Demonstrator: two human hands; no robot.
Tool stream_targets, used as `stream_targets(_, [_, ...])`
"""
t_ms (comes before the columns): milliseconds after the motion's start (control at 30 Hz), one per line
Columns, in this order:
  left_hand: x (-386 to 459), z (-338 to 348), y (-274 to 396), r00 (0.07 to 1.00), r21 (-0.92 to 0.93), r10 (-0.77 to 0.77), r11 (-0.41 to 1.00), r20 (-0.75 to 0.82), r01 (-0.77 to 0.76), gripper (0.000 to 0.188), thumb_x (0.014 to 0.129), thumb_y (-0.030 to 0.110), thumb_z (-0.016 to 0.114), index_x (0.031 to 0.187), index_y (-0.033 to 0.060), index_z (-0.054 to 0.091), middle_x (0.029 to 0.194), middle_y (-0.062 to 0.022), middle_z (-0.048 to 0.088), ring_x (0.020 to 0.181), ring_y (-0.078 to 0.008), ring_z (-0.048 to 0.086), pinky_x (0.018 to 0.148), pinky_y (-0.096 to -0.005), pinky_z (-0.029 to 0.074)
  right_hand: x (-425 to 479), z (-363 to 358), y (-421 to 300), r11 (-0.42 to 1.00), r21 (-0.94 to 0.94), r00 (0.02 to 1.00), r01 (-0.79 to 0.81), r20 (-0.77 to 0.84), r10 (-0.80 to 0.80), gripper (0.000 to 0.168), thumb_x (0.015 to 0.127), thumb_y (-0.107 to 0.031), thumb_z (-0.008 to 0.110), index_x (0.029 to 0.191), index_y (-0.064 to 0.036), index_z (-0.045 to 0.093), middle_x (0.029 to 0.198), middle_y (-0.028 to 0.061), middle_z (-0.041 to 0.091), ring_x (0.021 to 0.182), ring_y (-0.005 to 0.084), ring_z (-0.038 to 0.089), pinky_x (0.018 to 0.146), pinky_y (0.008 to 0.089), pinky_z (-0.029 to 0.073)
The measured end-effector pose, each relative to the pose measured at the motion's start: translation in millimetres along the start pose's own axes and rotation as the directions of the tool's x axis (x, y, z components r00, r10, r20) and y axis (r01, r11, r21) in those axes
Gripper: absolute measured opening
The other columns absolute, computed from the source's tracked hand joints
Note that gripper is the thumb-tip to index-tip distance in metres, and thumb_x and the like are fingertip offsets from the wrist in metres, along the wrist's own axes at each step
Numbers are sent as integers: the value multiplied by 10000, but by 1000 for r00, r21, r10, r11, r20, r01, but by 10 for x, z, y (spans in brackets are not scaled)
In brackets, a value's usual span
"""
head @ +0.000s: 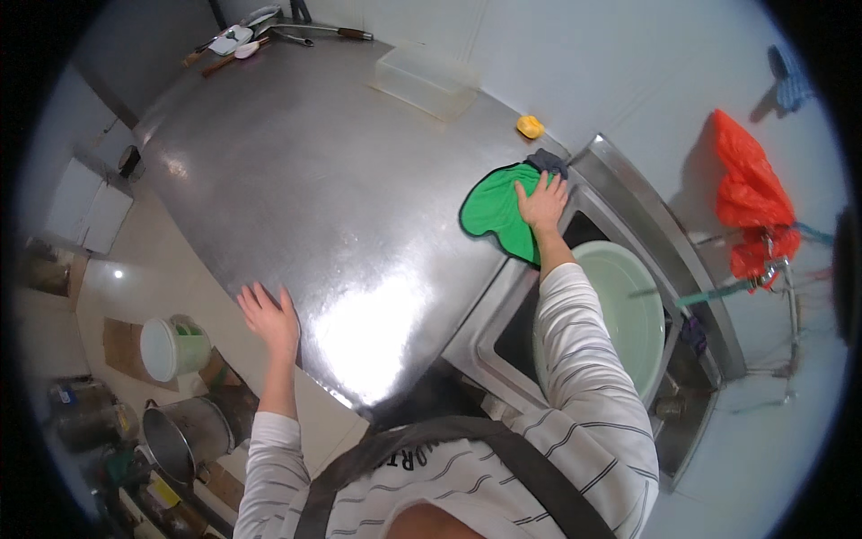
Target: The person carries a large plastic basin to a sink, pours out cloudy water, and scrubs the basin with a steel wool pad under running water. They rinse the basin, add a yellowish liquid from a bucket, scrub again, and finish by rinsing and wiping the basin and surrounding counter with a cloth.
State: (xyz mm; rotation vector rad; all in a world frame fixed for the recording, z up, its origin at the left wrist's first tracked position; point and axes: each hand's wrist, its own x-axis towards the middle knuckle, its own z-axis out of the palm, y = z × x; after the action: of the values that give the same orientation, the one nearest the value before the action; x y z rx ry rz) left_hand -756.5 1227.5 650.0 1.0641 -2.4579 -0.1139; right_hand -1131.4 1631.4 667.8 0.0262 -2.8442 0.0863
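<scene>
My right hand (543,202) lies flat on a green cloth (495,207) with dark edging, its fingers spread. The cloth rests at the right end of a stainless steel table (296,162) and reaches the rim of the sink (488,340). Bunched dark grey fabric (547,162) shows beyond my fingertips; whether it belongs to the green cloth, I cannot tell. At the table's left edge is my left hand (271,320), palm down and holding nothing. Whether it touches the metal is unclear.
A pale green basin (623,303) sits in the sink under a tap with a teal hose (717,294). Along the wall are a yellow object (530,127), a clear plastic container (424,81) and several utensils (246,44). A lidded bucket (175,349) and metal pot (188,434) stand lower left.
</scene>
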Motion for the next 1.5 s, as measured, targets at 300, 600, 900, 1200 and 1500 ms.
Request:
stream_targets(300, [68,-82,72,1000,26,20,999,22,-21,552,839,293,602,1266,-23,453,1359,-253,381,1298,-405,312,1019,-511,287,98,196,-1524,856,193,878,479,-101,-469,843,800,-608,521,1344,24,398,1386,323,308,1319,476,215,1090,518,174])
stream_targets(600, [105,-154,126,998,-18,-14,1000,63,16,594,821,275,633,1279,-39,424,1377,-254,352,1304,-410,294,1031,-509,269,682,650,-3362,670,321,743,670,-301,-598,787,779,-635,528,1368,-125,413,1366,310,343,1302,475,255,1079,519,197])
stream_targets(900, [48,-156,62,995,-202,-93,975,19,95,650,860,282,582,1350,-49,313,1390,-257,323,1318,-406,266,1068,-482,223,-786,266,-4577,139,404,278,904,-309,-910,611,809,-639,462,1315,-297,480,1430,189,340,1344,423,230,1108,492,170])
stream_targets(1200, [-455,-171,-483,863,-847,-459,355,210,395,446,975,300,405,1239,-52,479,1247,-155,506,1154,-221,470,1005,-345,335,-2752,-844,-2799,-249,622,-64,743,-305,-950,625,776,-421,604,1238,-12,502,1402,227,352,1328,396,284,1095,487,228])
stream_targets(1500, [-1181,-667,-196,960,-755,-155,594,231,278,369,957,198,483,1223,-58,488,1268,-163,491,1150,-250,476,991,-357,361,-1490,-483,-707,814,307,870,493,-150,-470,547,758,-282,602,1185,47,510,1274,238,471,1259,418,356,1072,493,261])
